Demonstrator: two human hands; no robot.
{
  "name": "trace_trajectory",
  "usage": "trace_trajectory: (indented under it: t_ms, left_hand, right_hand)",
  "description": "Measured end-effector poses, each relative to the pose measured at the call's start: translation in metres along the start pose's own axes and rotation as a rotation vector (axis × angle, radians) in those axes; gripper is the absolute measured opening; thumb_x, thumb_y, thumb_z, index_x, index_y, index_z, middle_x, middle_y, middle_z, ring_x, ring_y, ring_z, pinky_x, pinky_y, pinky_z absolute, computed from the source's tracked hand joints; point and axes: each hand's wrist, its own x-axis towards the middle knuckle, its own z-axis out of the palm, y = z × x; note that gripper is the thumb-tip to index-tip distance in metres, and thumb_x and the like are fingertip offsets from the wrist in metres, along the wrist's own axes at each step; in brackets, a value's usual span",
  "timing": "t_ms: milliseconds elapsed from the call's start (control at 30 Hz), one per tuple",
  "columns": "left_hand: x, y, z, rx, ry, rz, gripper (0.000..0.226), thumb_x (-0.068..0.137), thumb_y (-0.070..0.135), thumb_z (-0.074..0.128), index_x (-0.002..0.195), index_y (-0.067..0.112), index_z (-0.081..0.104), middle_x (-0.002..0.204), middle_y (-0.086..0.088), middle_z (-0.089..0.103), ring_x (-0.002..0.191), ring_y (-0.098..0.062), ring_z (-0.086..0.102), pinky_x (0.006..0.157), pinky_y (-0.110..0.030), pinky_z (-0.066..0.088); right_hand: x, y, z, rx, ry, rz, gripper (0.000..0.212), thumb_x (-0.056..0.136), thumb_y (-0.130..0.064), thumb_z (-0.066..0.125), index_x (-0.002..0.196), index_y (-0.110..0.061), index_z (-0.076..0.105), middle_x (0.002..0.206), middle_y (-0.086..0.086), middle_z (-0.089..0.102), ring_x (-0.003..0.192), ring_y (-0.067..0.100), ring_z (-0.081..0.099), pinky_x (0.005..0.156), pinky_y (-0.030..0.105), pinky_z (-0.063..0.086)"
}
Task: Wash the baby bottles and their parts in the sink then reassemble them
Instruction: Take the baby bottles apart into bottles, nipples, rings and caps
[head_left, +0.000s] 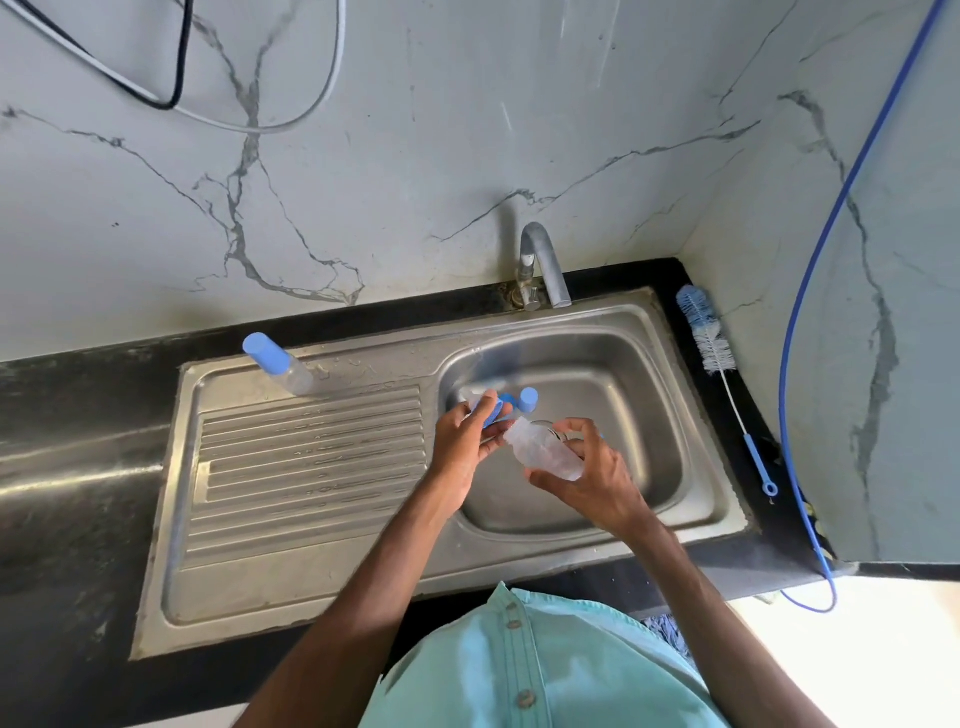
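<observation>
Your right grip (592, 483) wraps the clear bottle (543, 449); left grip (460, 441) pinches blue cap parts (506, 408).
Light plastic, probably wet and slippery: hold it round the body.

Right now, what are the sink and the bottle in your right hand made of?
The sink looks like brushed stainless steel: grey with soft reflections. The bottle is probably clear plastic: see-through and slightly cloudy.
</observation>
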Motion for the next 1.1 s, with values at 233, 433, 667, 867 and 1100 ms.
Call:
trace_trajectory:
  t_ms: [233, 433, 667, 867, 1100]
  left_hand:
    - [0.012, -0.025, -0.028, 0.023, 0.118, -0.079, 0.031, 0.101, 0.042, 0.064, 0.11, 0.013, 0.068, 0.11, -0.006, 0.079, 0.104, -0.025, 0.075, 0.094, -0.038, 0.06]
    - [0.02, -0.037, -0.049, 0.004, 0.181, -0.143, 0.03, 0.098, 0.041, 0.068, 0.108, 0.012, 0.069, 0.108, -0.006, 0.079, 0.096, -0.023, 0.077, 0.086, -0.034, 0.061]
    - [0.022, -0.035, -0.052, -0.024, 0.187, -0.171, 0.039, 0.1, 0.04, 0.065, 0.116, 0.004, 0.066, 0.109, -0.008, 0.079, 0.092, -0.019, 0.076, 0.079, -0.03, 0.062]
    - [0.025, -0.029, -0.057, -0.044, 0.177, -0.206, 0.037, 0.101, 0.039, 0.064, 0.114, 0.004, 0.065, 0.11, -0.008, 0.079, 0.089, -0.016, 0.076, 0.077, -0.028, 0.062]
    - [0.023, -0.031, -0.063, -0.046, 0.157, -0.216, 0.036, 0.102, 0.037, 0.064, 0.12, 0.005, 0.065, 0.114, -0.007, 0.078, 0.098, -0.023, 0.074, 0.084, -0.031, 0.062]
  right_hand:
    - [0.037, 0.02, 0.029, 0.034, 0.014, 0.253, 0.061, 0.066, -0.076, 0.077, 0.111, -0.038, 0.062, 0.096, -0.009, 0.072, 0.087, 0.024, 0.074, 0.078, 0.04, 0.061]
    - [0.1, 0.03, 0.089, -0.155, -0.177, 0.254, 0.052, 0.088, -0.036, 0.076, 0.133, -0.014, 0.062, 0.13, 0.013, 0.067, 0.126, 0.034, 0.06, 0.101, 0.035, 0.046]
    - [0.14, 0.025, 0.158, -0.407, -0.335, 0.315, 0.055, 0.089, -0.034, 0.068, 0.135, -0.012, 0.048, 0.138, 0.015, 0.057, 0.129, 0.036, 0.059, 0.102, 0.042, 0.051]
    - [0.152, 0.037, 0.182, -0.435, -0.282, 0.229, 0.048, 0.093, -0.036, 0.067, 0.128, -0.008, 0.049, 0.129, 0.019, 0.063, 0.119, 0.039, 0.064, 0.094, 0.046, 0.055]
    - [0.162, 0.043, 0.19, -0.393, -0.258, 0.145, 0.049, 0.087, -0.041, 0.074, 0.123, -0.015, 0.054, 0.116, 0.016, 0.07, 0.108, 0.04, 0.069, 0.086, 0.044, 0.057]
